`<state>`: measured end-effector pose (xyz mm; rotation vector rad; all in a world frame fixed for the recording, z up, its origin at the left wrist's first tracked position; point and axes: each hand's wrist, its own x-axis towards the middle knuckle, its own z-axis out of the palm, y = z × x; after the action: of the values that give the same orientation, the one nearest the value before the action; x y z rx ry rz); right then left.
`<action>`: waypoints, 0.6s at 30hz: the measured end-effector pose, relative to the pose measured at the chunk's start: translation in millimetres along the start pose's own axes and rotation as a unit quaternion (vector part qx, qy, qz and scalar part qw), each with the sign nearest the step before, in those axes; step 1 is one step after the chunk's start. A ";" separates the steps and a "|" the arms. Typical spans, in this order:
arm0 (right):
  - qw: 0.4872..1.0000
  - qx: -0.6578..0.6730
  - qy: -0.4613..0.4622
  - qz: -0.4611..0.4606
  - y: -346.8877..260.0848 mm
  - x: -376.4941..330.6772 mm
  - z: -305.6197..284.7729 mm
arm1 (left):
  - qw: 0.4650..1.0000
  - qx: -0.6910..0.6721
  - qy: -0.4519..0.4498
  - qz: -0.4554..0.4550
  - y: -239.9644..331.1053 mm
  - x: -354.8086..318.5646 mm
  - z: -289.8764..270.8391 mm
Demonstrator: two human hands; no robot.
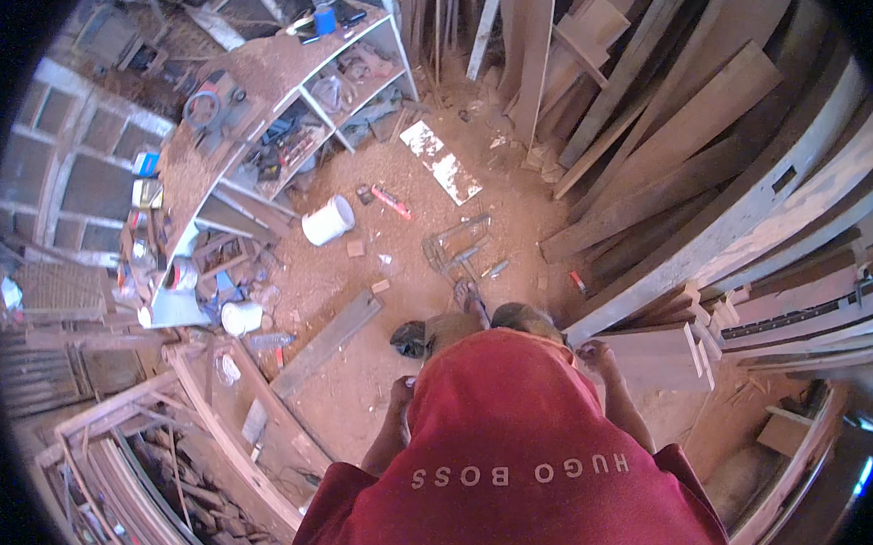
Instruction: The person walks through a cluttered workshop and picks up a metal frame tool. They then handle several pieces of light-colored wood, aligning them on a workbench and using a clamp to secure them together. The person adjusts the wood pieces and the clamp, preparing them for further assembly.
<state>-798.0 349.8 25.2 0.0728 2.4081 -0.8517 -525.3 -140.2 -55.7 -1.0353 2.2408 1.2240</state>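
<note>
My left hand [403,387] is low beside the left edge of my red shirt [511,406]. Its fingers look curled, and whatever they might hold is hidden. A dark crumpled object [408,339] lies just ahead of it. On the other side, my right hand [591,353] is also curled, close to the end of a long pale plank [642,298]. I cannot make out anything inside it. One bare foot [471,298] shows in front of me on the dusty floor, close to a metal frame-like tool [460,240].
A curved shelf bench [253,95] with tools and clutter stands ahead left. A white bucket [328,222], a red-handled tool [391,202] and a white-patched board [441,162] lie on the floor. Many planks [684,130] lean at right; a wooden frame [234,427] is at left.
</note>
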 end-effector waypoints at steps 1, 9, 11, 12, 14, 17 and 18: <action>0.999 -0.031 0.025 -0.026 -7.1 13.4 -1.5 | 0.999 -0.041 -0.007 0.024 20.6 8.2 -17.5; 0.991 -0.036 0.086 -0.093 -61.6 111.2 -11.4 | 0.965 -0.176 0.162 0.104 210.9 159.9 -170.5; 0.994 -0.053 0.067 -0.067 -74.4 137.0 -16.1 | 0.960 -0.148 0.204 0.122 256.7 172.7 -190.7; 0.966 -0.197 0.105 -0.133 -73.7 150.3 -14.7 | 0.956 -0.137 0.225 0.128 273.8 179.0 -194.5; 0.987 -0.026 0.098 -0.126 -113.7 175.7 -24.4 | 0.968 -0.066 0.221 0.098 285.1 186.1 -194.5; 0.979 0.191 0.069 -0.025 -141.2 233.4 -36.6 | 0.980 0.026 0.181 0.076 232.2 213.0 -165.9; 0.985 0.155 0.070 -0.002 -137.9 256.2 -42.2 | 0.970 -0.034 0.207 0.125 245.8 203.4 -149.5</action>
<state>-1064.5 230.5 -9.1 0.2563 2.3826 -1.2540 -842.0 -265.5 34.5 -1.1499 2.7354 1.2866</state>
